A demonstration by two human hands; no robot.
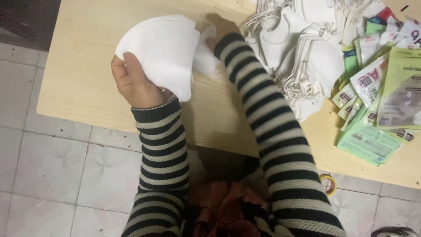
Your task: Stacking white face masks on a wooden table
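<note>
Left hand (133, 81) is gripping the stack of white folded fabric face masks (160, 52) above the pale wooden surface (83, 83), thumb on top, while the right hand (219, 28), just right, is pinching their far edge; big mask heap (302, 52) lying further right.

Both hands, left (133, 81) and right (217, 30), reach forward, fingers curled.
</note>
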